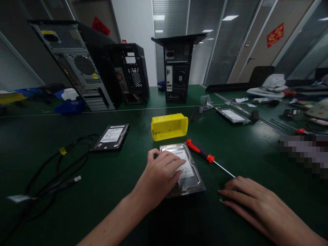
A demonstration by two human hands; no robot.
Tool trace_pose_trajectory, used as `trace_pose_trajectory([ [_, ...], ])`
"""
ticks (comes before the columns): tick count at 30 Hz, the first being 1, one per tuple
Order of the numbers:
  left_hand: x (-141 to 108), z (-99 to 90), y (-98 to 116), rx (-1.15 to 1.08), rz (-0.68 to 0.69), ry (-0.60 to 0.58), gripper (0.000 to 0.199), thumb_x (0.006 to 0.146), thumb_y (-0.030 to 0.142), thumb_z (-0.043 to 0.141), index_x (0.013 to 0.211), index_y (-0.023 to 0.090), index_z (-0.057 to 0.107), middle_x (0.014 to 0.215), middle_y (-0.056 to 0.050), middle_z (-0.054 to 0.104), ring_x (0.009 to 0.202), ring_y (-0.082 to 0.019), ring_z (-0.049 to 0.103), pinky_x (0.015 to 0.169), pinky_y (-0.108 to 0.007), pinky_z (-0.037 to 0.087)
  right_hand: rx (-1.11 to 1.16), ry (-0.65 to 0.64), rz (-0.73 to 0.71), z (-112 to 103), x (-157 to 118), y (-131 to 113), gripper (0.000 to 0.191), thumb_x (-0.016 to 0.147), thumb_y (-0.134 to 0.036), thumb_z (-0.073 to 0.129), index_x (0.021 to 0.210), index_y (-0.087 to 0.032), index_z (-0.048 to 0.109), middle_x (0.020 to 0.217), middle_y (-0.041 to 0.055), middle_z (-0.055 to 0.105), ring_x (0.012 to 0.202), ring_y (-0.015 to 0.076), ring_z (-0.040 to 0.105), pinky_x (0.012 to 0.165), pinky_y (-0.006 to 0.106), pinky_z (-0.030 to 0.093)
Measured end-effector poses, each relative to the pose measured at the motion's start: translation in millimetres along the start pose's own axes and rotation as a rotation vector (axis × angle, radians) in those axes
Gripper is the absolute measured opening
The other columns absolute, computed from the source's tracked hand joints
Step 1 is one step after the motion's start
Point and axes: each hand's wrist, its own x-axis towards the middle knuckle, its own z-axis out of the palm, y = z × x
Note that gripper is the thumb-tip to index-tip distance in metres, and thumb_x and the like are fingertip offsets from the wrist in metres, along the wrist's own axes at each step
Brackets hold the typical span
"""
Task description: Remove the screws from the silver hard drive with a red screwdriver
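Observation:
A silver hard drive lies label up on the green table in front of me. Across its left part rests my left hand, fingers bent and somewhat apart on the label. My right hand lies on the table to the right of the drive, fingers stretched out and holding nothing, near the tip of a red and black screwdriver. Just behind the drive, a yellow plastic bin is tipped on its side with its opening towards me.
Another hard drive and black cables lie at the left. A further drive is at the right. Computer cases stand at the back. Tools and parts lie at the far right.

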Motion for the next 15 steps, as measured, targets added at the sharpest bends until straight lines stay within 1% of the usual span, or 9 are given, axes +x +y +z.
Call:
trace_pose_trajectory([
  [4,0.1,-1.3,1.5,0.006,-0.02,-0.018,0.024,0.087,0.018,0.056,0.109,0.025,0.058,0.105,0.0,0.067,0.099,-0.02,0.056,0.086,-0.04,0.022,0.029,-0.017,-0.01,-1.3,-1.7,-0.7,0.034,0.094,-0.029,0.034,0.101,-0.026,0.068,0.081,0.0035,0.066,0.071,0.0142,0.065,0.059,0.025,0.055],
  [7,0.1,-2.1,1.8,0.007,-0.026,-0.033,0.024,0.088,0.018,0.055,0.11,0.025,0.058,0.106,0.0,0.067,0.1,-0.02,0.056,0.086,-0.04,0.022,0.046,-0.035,-0.024,-3.6,-1.1,-1.1,0.032,0.093,-0.027,0.037,0.105,-0.026,0.067,0.081,0.0034,0.065,0.07,0.014,0.063,0.059,0.026,0.054],
  [15,0.7,-0.7,0.3,0.011,-0.008,-0.02,0.023,0.088,0.019,0.054,0.11,0.025,0.058,0.105,0.0,0.067,0.099,-0.02,0.056,0.085,-0.04,0.023,-0.033,0.008,-0.061,-3.0,2.7,-3.2,0.038,0.094,-0.028,0.033,0.099,-0.026,0.07,0.081,0.0061,0.066,0.068,0.0169,0.064,0.054,0.029,0.052],
])
